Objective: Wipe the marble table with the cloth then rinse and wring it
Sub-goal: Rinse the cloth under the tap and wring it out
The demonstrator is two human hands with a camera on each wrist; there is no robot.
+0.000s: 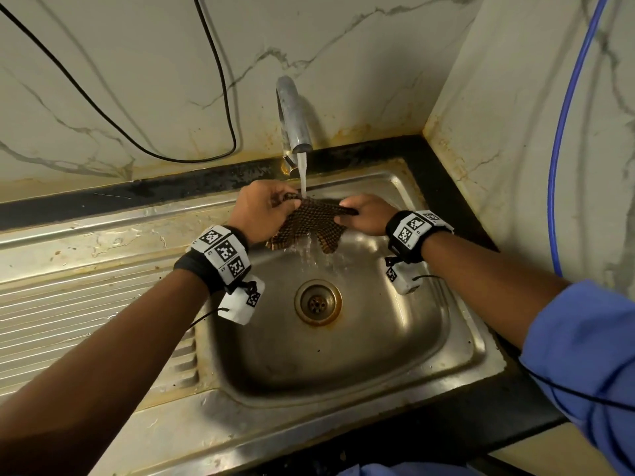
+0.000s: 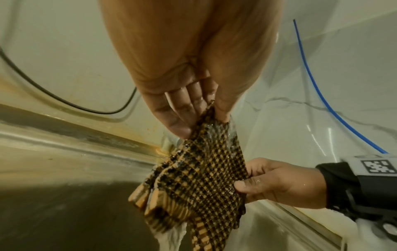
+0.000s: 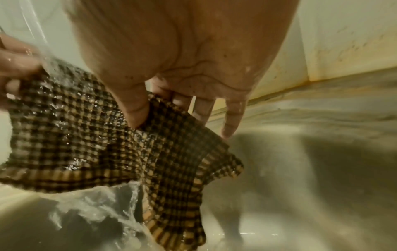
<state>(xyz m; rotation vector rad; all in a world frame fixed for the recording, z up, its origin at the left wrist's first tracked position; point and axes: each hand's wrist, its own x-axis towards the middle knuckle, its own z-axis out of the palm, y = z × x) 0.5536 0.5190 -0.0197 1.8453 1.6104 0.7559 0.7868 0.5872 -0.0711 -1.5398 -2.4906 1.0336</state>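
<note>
A wet brown-and-black checked cloth [image 1: 311, 223] hangs stretched between both hands over the steel sink [image 1: 457, 348]. Water [image 1: 302, 173] runs from the metal tap [image 1: 293, 115] onto the cloth's top edge and streams off below. My left hand [image 1: 264, 209] pinches the cloth's left upper corner. My right hand [image 1: 364, 214] pinches the right edge between thumb and fingers. In the left wrist view the cloth [image 2: 199, 183] hangs from my left hand [image 2: 193, 125], with the right hand [image 2: 277, 183] gripping its side. In the right wrist view my right hand's thumb [image 3: 135, 108] presses the cloth [image 3: 103, 139].
The drain [image 1: 318, 302] lies in the basin's middle. A ribbed draining board [image 1: 79, 304] lies left of the basin. A black cable [image 1: 220, 73] hangs on the marble wall behind, and a blue hose [image 1: 563, 132] runs down the right wall. A black counter edge [image 1: 137, 197] borders the sink.
</note>
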